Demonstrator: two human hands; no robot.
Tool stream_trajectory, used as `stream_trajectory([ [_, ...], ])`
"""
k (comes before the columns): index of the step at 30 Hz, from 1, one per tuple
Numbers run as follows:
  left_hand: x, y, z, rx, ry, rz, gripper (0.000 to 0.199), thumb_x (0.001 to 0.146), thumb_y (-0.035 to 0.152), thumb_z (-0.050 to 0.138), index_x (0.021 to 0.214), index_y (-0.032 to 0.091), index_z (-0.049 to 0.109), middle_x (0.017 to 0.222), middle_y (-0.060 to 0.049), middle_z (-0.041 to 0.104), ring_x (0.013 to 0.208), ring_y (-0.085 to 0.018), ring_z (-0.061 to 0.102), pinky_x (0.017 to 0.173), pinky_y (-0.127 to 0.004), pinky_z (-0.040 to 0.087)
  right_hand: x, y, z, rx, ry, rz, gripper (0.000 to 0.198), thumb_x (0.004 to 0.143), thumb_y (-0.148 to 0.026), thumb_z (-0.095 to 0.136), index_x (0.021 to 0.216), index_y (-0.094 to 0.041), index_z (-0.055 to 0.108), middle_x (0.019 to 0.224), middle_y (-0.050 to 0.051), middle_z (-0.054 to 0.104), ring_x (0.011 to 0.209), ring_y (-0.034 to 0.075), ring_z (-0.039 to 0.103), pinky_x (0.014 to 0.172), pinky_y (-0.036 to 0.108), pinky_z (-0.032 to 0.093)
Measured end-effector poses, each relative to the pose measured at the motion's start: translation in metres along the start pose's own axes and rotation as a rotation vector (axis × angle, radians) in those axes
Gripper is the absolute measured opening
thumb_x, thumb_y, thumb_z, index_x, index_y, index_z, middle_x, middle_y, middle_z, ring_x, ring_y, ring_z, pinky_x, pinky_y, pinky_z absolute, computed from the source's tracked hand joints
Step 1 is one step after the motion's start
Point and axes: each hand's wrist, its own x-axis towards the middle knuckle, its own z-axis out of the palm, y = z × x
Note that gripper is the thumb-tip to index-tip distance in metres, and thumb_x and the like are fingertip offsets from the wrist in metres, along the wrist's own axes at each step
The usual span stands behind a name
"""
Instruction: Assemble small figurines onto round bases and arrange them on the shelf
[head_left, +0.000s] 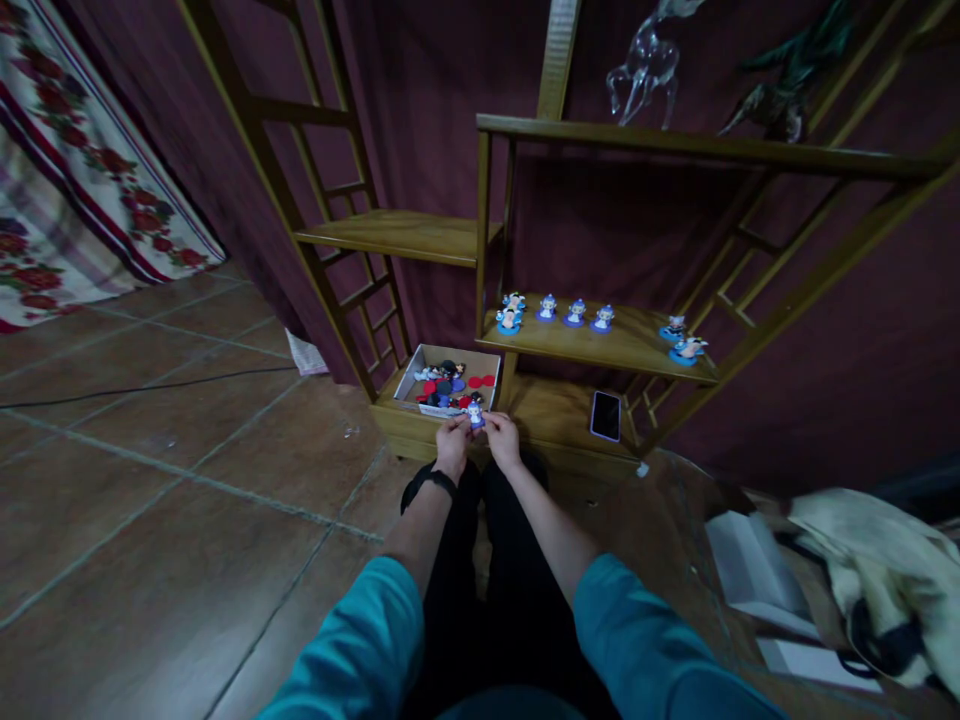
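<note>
Between my two hands I hold a small white-and-purple figurine (475, 413) on a round purple base, just in front of an open box. My left hand (452, 444) pinches its left side, and my right hand (501, 437) pinches its right side. Behind them the white-rimmed cardboard box (405, 383) contains several jumbled figurines and red, black and purple round bases. On the shelf above stands a row of 3 similar purple figurines (575, 312). Blue-based figurines (509, 318) stand at that shelf's left end, and two more (687, 350) at its right end.
A phone (606, 415) lies on the low wooden shelf (551, 405) at the right. Higher up stand a glass deer (649, 62) and a dark green ornament (787, 85). On the tiled floor are a white box (757, 570), a pale cloth bundle (885, 560) and a black cable (150, 387).
</note>
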Motion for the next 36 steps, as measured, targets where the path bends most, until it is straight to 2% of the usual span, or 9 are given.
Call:
stream_trajectory([
  [7, -0.001, 0.002, -0.001, -0.028, -0.005, -0.026, 0.021, 0.066, 0.003, 0.066, 0.082, 0.012, 0.058, 0.066, -0.002, 0.062, 0.059, -0.012, 0.062, 0.065, -0.027, 0.053, 0.003, 0.001, -0.003, 0.004, -0.006, -0.015, 0.024, 0.074, -0.017, 0.051, 0.085, -0.021, 0.072, 0.098, 0.004, 0.065, 0.091, 0.017, 0.061, 0.089, 0.032, 0.047],
  [19, 0.008, 0.009, -0.01, -0.093, -0.093, -0.123, 0.009, 0.07, 0.006, 0.065, 0.077, 0.01, 0.06, 0.071, -0.007, 0.066, 0.063, -0.014, 0.064, 0.065, -0.028, 0.055, 0.004, -0.002, 0.001, 0.035, -0.011, -0.005, 0.024, 0.073, -0.019, 0.052, 0.086, -0.022, 0.072, 0.101, 0.004, 0.064, 0.093, 0.017, 0.06, 0.093, 0.033, 0.044],
  [25, 0.009, 0.011, -0.012, -0.156, -0.133, -0.125, 0.015, 0.069, 0.004, 0.066, 0.082, 0.012, 0.061, 0.076, -0.006, 0.068, 0.068, -0.013, 0.066, 0.069, -0.027, 0.055, 0.004, -0.002, 0.001, 0.084, -0.022, -0.027, 0.025, 0.072, -0.018, 0.052, 0.087, -0.023, 0.072, 0.101, 0.004, 0.065, 0.097, 0.018, 0.059, 0.094, 0.033, 0.044],
  [30, 0.007, 0.011, -0.013, -0.197, -0.078, -0.108, 0.022, 0.065, 0.002, 0.069, 0.083, 0.012, 0.062, 0.077, -0.006, 0.068, 0.072, -0.014, 0.066, 0.073, -0.027, 0.054, 0.004, -0.003, 0.002, 0.182, -0.089, 0.065, 0.025, 0.069, -0.022, 0.056, 0.089, -0.022, 0.071, 0.102, 0.003, 0.066, 0.095, 0.019, 0.061, 0.088, 0.033, 0.048],
  [36, 0.005, 0.009, -0.014, -0.207, -0.091, -0.069, 0.028, 0.062, -0.001, 0.07, 0.085, 0.013, 0.063, 0.077, -0.005, 0.069, 0.073, -0.014, 0.066, 0.074, -0.027, 0.052, 0.001, -0.01, 0.003, 0.316, -0.141, 0.145, 0.026, 0.067, -0.024, 0.057, 0.09, -0.021, 0.07, 0.098, 0.003, 0.069, 0.091, 0.019, 0.064, 0.086, 0.034, 0.049],
])
